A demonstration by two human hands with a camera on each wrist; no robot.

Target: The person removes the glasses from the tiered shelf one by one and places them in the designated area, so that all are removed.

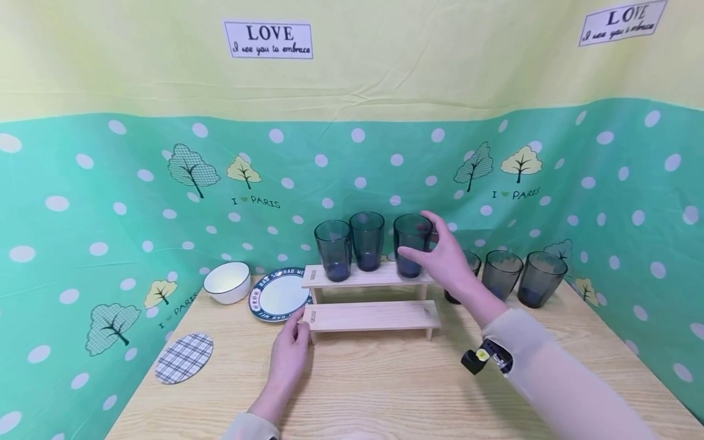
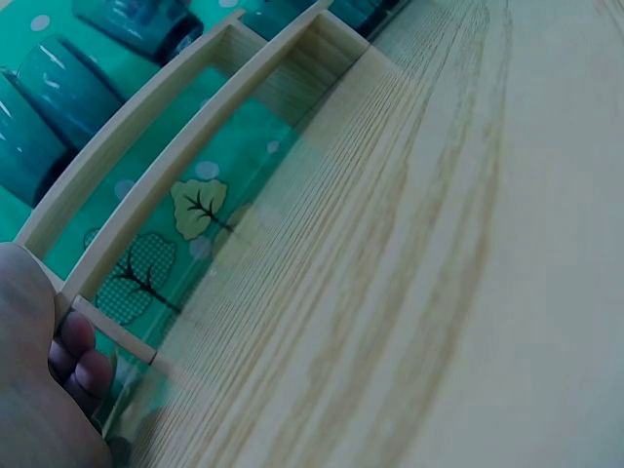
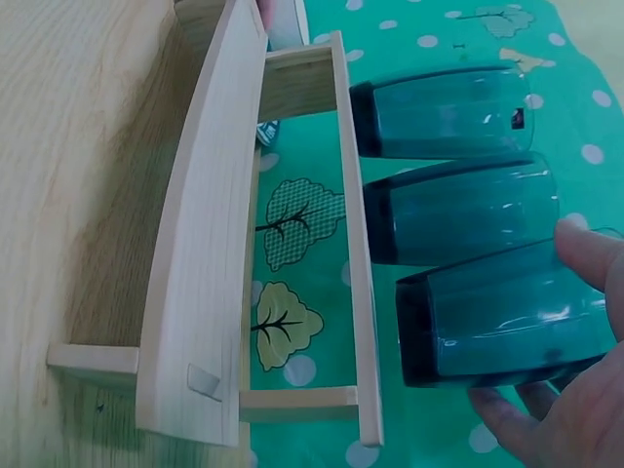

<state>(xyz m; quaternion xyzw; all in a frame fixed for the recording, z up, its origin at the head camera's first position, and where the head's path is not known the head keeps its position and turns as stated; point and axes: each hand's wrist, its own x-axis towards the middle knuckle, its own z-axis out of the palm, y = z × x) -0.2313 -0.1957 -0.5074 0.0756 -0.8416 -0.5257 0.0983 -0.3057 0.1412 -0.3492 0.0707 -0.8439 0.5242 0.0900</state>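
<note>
Right arm: long sleeve (image 1: 566,379) in plain light beige, softly creased, its cuff (image 1: 499,327) ending at the wrist, behind the right-hand fingers (image 1: 410,253). Also behind those fingers, at the cuff's edge, sits a black wrist strap (image 1: 499,355) with small metallic-looking parts. A compact, boxy black unit (image 1: 473,362) projects from it, with a round yellow marking (image 1: 482,354) alongside. Left arm: matching pale beige sleeve end (image 1: 250,426) behind the left-hand fingers (image 1: 295,316); dark item (image 1: 273,437) at its edge, cropped, not identifiable. Both sets of fingers bare.
</note>
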